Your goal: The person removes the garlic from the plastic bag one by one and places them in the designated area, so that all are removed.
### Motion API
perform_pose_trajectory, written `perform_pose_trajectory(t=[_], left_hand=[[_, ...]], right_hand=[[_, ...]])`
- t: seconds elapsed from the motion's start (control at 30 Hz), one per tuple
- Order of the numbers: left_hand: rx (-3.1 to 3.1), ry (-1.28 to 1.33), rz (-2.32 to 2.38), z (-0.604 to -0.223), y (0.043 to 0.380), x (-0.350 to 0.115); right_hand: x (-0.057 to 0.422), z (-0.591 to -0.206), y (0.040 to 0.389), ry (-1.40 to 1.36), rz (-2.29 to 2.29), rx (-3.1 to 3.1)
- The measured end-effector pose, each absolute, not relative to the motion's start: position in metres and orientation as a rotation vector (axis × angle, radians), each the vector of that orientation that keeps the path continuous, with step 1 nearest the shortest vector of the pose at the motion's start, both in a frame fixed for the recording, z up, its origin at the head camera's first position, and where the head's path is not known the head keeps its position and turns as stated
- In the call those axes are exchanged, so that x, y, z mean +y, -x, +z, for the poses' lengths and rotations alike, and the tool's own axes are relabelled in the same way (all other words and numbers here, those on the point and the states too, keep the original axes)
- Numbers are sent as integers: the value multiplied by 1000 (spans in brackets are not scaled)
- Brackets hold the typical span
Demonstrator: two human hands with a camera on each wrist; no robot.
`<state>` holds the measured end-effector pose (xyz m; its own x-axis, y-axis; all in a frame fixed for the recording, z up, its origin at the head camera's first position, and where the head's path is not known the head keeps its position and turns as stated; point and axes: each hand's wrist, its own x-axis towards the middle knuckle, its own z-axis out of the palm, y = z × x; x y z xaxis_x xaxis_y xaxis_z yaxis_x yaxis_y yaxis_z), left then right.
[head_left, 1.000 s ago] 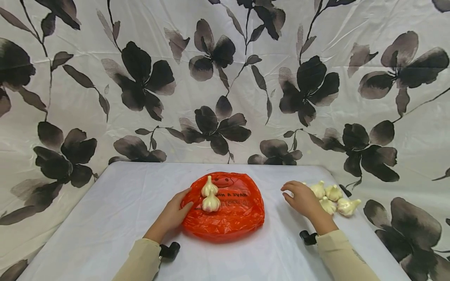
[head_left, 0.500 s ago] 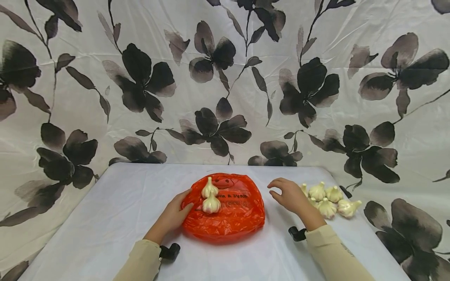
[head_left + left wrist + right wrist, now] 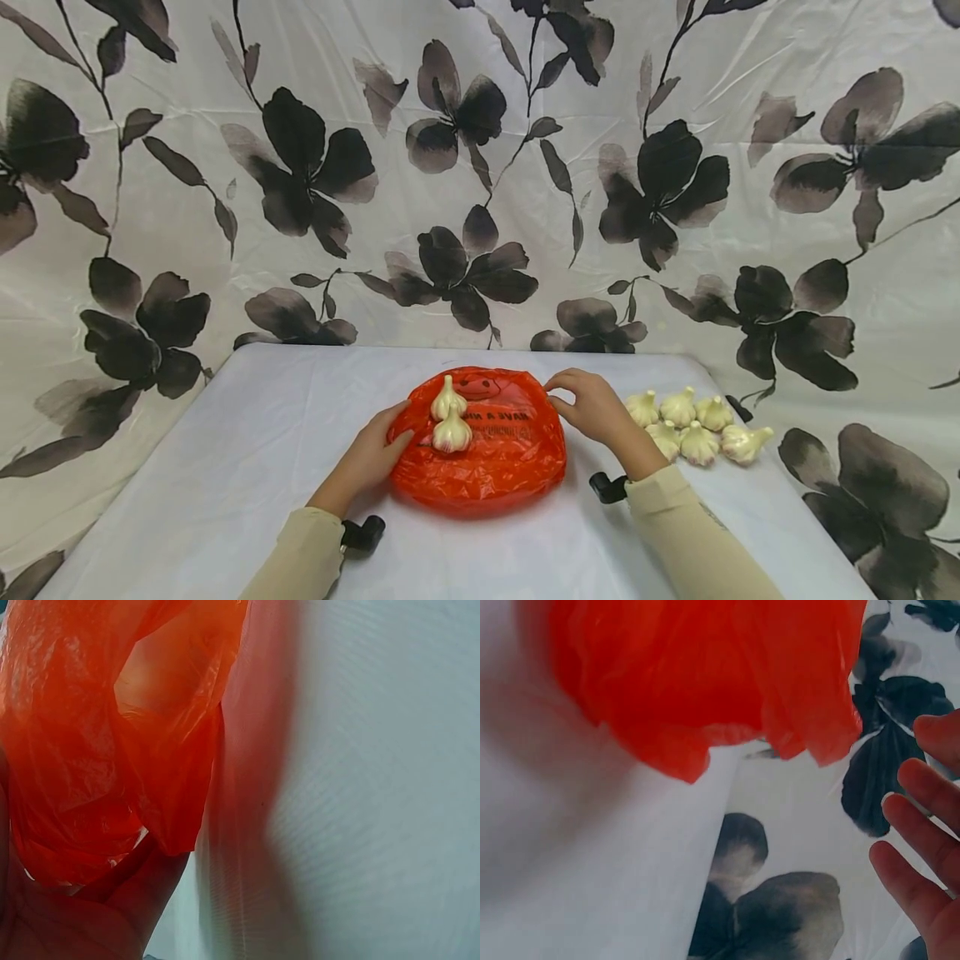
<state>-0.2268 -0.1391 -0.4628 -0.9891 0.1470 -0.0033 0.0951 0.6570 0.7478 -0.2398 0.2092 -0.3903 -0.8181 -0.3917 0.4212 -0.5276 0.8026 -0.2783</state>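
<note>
A red plastic bag with dark print lies rounded out in the middle of the table. Two garlic bulbs sit on its left part, one behind the other. My left hand holds the bag's left edge between thumb and fingers; close up in the left wrist view, red plastic lies against that hand. At the bag's far right edge is my right hand, its fingertips near the rim. In the right wrist view its fingers are spread, loosely bent and hold nothing, beside the bag.
Several loose garlic bulbs lie in a cluster on the right of the table, beyond my right forearm. White cloth covers the table. A floral curtain hangs behind it. Each wrist carries a small black camera.
My right hand has moved left from beside the garlic cluster to the bag's right edge, uncovering more bulbs. The left hand, the bag and the two bulbs on it stay put.
</note>
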Motion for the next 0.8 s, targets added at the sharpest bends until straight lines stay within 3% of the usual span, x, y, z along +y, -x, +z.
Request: perform_pose_trajectory(t=[0.8], left_hand=[[2801, -209, 1276, -467, 226, -139]], right_hand=[[168, -376, 262, -695, 900, -2737]])
